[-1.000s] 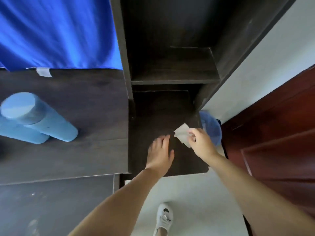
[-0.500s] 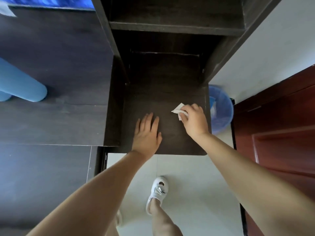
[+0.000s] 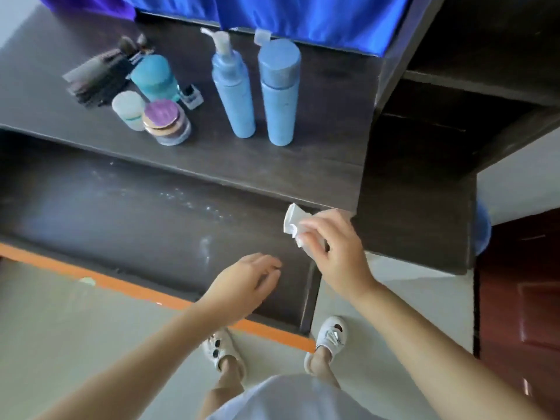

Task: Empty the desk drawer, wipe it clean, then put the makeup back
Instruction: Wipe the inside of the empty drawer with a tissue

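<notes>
My open drawer (image 3: 121, 213) is lying dusty beneath the desk (image 3: 303, 165), where makeup bottles (image 3: 257, 86) are standing. My right hand (image 3: 336, 253) is pinching a wipe (image 3: 292, 221) at its right end; my left hand (image 3: 245, 283) is hovering, fingers relaxed.

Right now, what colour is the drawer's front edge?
Orange: the drawer's front edge shows best in the head view.

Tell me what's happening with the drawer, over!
Right hand pinches white wipe; left hand open over drawer. Drawer empty, pale dusty streaks remain. Makeup bottles wait on desk. Nothing blocking.
</notes>
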